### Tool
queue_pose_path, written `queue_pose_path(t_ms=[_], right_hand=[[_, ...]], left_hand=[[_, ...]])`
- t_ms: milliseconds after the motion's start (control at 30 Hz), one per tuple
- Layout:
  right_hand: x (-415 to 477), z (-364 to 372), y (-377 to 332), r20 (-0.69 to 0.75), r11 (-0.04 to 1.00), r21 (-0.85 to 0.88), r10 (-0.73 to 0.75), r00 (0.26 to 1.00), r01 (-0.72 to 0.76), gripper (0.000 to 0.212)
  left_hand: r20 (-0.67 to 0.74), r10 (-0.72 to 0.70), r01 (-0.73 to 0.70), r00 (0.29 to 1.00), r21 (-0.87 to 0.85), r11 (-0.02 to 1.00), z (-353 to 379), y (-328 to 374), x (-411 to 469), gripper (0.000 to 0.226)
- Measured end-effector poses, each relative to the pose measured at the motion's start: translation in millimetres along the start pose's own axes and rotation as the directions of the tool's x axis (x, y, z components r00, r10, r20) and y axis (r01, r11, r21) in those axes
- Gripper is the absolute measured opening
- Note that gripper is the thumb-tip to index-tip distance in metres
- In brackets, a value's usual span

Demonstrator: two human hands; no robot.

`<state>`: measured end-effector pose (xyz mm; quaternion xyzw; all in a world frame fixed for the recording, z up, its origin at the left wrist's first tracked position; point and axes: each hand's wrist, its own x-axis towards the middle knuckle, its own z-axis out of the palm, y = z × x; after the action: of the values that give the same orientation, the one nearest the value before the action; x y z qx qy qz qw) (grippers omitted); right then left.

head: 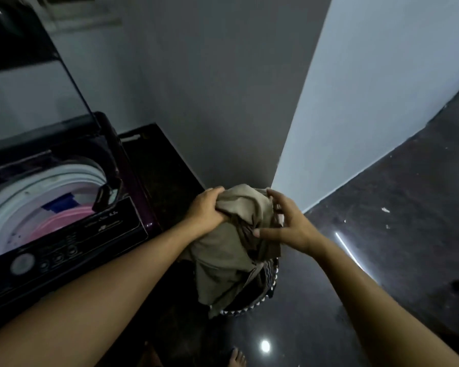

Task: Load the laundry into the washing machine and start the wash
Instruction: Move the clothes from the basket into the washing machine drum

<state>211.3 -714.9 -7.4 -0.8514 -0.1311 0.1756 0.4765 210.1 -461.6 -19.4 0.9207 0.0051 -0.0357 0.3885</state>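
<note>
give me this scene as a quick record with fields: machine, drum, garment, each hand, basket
washing machine: top loader at left, lid raised
drum: pink and blue laundry already inside
garment: khaki, bunched, held above the basket, not yet in the drum
left hand: grips the garment's top edge
right hand: holds the garment's other side
basket: patterned rim, on the dark floor, right of the machine

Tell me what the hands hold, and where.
Both hold the khaki garment: the left hand grips its bunched top, the right hand pinches its right-side folds.
</note>
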Motion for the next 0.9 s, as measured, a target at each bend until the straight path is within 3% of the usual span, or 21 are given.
queue_pose_path(t_ms=[100,200,300,400,467,567,733,833,900], right_hand=[[-5.4,-11.7,9.4,0.047,0.966,-0.241,0.103,0.994,-0.089,0.132],[-2.3,-12.9,2.7,-0.002,0.961,-0.246,0.127,0.992,-0.123,0.128],[6.4,-18.6,-18.1,-0.156,0.995,-0.069,0.058,0.986,-0.069,0.077],[14.1,-28.7,-46.1,-0.283,0.991,0.137,0.046,0.958,-0.007,0.030],[15.7,-38.9,-71.2,-0.335,0.970,0.242,0.069,0.940,0.015,0.015],[17.7,-57.8,-105.3,-0.343,0.942,0.330,0.070,0.937,0.051,0.022],[18.6,-78.8,-141.3,-0.421,0.942,0.277,-0.061,0.905,0.192,0.020],[20.5,-82.6,-155.6,-0.455,0.948,0.203,-0.130,0.881,0.245,0.027],[21.5,-82.6,-162.1,-0.468,0.954,0.169,-0.142,0.872,0.246,0.029]], left_hand=[[-0.031,0.061,-0.065,0.998,-0.148,0.987,-24.0,22.3,2.5,0.046],[-0.069,0.184,-0.196,0.981,-0.304,0.932,-50.5,66.8,-1.0,0.029],[-0.099,0.269,-0.285,0.958,-0.426,0.859,-76.3,105.4,-6.7,0.029],[-0.164,0.226,-0.278,0.960,-0.484,0.830,-100.3,120.5,-4.9,0.040],[-0.235,0.175,-0.265,0.956,-0.440,0.858,-117.5,121.9,-4.6,0.053],[-0.217,0.054,-0.127,0.975,-0.338,0.932,-133.5,105.7,-5.2,0.049],[0.073,-0.044,0.054,0.996,-0.140,0.989,-133.9,81.0,-12.6,0.063],[0.002,-0.132,0.132,0.991,-0.057,0.990,-131.7,76.2,-12.8,0.087],[-0.005,-0.063,0.061,0.998,-0.135,0.989,-127.9,82.9,-11.2,0.097]])
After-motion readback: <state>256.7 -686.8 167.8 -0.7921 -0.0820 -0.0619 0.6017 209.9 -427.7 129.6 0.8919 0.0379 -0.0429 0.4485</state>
